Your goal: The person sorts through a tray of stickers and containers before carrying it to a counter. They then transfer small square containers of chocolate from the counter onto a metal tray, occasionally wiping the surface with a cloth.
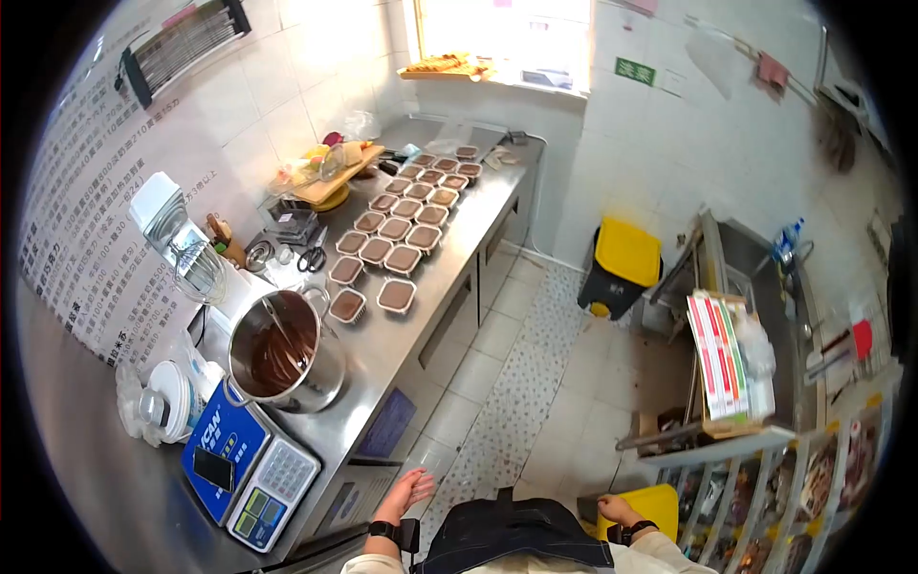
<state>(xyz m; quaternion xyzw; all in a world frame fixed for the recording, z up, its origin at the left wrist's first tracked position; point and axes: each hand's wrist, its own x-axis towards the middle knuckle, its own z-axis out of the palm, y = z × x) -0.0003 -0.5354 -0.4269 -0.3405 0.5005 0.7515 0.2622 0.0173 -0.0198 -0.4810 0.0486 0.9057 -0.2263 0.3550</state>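
My left hand hangs beside the steel counter's front edge, fingers spread and nothing in them. My right hand is at my side above a yellow lid, its fingers curled in with nothing visible in them. Nearest to my left hand on the counter is a digital scale with a phone lying on its blue platform. Behind it stands a large steel pot holding dark chocolate mixture and a long-handled utensil. Rows of small square cups filled with brown mixture run along the counter.
A stand mixer, scissors and a wooden board line the wall. A yellow-lidded bin stands on the tiled floor. To the right are a sink, cartons and a rack of bins.
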